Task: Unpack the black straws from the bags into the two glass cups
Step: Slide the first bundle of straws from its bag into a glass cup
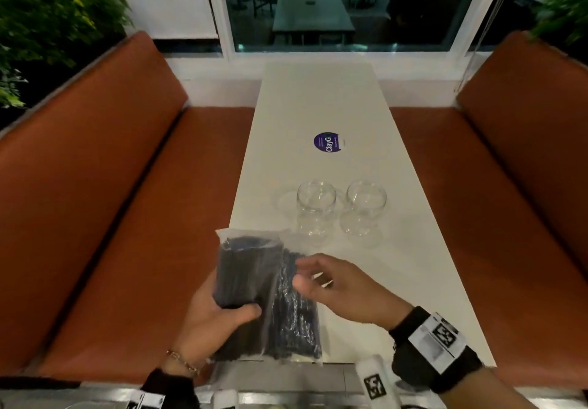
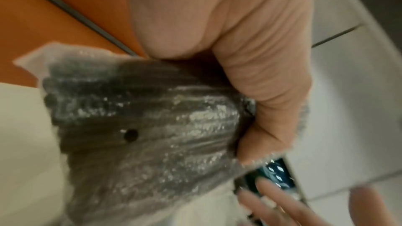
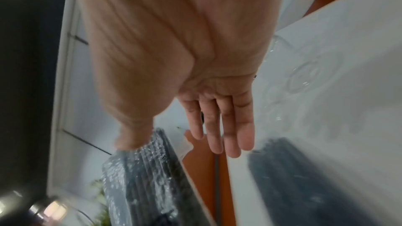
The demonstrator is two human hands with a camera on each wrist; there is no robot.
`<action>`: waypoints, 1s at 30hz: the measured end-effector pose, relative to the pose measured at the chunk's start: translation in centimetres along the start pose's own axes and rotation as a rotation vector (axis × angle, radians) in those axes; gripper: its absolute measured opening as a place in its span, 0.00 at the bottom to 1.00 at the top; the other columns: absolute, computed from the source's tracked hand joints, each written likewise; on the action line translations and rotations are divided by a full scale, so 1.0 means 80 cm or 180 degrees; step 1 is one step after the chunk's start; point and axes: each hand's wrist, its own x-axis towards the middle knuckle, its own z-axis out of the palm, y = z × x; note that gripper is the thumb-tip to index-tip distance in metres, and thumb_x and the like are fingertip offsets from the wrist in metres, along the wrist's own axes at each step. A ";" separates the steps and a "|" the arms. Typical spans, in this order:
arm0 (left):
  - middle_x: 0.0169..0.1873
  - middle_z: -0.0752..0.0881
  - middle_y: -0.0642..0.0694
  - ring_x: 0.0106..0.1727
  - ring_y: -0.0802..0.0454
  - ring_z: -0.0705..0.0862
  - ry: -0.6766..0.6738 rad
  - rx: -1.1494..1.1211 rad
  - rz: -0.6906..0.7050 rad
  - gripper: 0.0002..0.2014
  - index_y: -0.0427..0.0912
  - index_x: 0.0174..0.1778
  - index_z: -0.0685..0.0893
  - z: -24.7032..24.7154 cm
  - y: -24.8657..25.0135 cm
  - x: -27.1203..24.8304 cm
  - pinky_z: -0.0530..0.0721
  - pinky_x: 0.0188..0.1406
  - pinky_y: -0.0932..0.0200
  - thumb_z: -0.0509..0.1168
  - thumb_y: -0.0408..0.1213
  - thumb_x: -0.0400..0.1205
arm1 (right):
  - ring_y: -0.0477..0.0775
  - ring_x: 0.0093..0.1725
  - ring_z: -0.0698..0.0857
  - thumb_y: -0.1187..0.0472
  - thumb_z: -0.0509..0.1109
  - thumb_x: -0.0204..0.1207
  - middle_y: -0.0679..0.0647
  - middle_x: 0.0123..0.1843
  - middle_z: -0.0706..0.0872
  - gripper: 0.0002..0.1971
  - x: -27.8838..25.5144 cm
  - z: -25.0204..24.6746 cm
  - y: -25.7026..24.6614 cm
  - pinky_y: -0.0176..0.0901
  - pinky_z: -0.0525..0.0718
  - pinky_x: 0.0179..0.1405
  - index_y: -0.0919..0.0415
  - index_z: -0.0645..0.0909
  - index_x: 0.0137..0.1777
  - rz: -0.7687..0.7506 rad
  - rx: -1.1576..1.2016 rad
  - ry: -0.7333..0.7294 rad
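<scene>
My left hand (image 1: 237,311) grips a clear bag of black straws (image 1: 246,275) and holds it tilted above the table's near left corner; my thumb (image 2: 261,92) presses across the held bag (image 2: 141,126). A second bag of straws (image 1: 294,316) lies flat on the white table (image 1: 318,106) beside it. My right hand (image 1: 299,273) is open just above that second bag, its fingers (image 3: 228,126) straight; whether they touch it I cannot tell. Two empty glass cups (image 1: 316,205) (image 1: 364,208) stand side by side farther up the table. The blurred right wrist view shows two dark bags.
Orange bench seats (image 1: 127,217) (image 1: 477,217) flank the narrow table. A round purple sticker (image 1: 327,142) lies on the table beyond the cups. A window is at the far end, with plants (image 1: 47,20) in both corners.
</scene>
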 end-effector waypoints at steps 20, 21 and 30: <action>0.48 0.96 0.58 0.49 0.64 0.92 -0.0835 -0.0171 0.1137 0.14 0.56 0.56 0.93 0.239 0.101 0.044 0.89 0.48 0.66 0.83 0.47 0.76 | 0.53 0.49 0.95 0.68 0.83 0.77 0.50 0.47 0.96 0.09 -0.080 -0.130 0.027 0.41 0.95 0.48 0.53 0.94 0.50 0.0219 0.0760 0.2013; 0.44 0.95 0.60 0.44 0.65 0.90 -0.0733 -0.0196 0.1174 0.10 0.56 0.53 0.93 0.240 0.103 0.046 0.86 0.43 0.68 0.81 0.49 0.78 | 0.51 0.47 0.94 0.67 0.83 0.77 0.49 0.46 0.96 0.09 -0.084 -0.131 0.028 0.37 0.93 0.45 0.51 0.93 0.49 0.0144 0.0565 0.2028; 0.43 0.94 0.55 0.48 0.54 0.91 -0.0240 -0.0304 0.1670 0.11 0.52 0.51 0.91 0.233 0.137 0.040 0.87 0.52 0.57 0.73 0.54 0.84 | 0.40 0.52 0.82 0.55 0.86 0.72 0.38 0.43 0.90 0.19 -0.119 -0.158 0.012 0.25 0.75 0.46 0.36 0.85 0.58 -0.0333 -0.1209 0.1803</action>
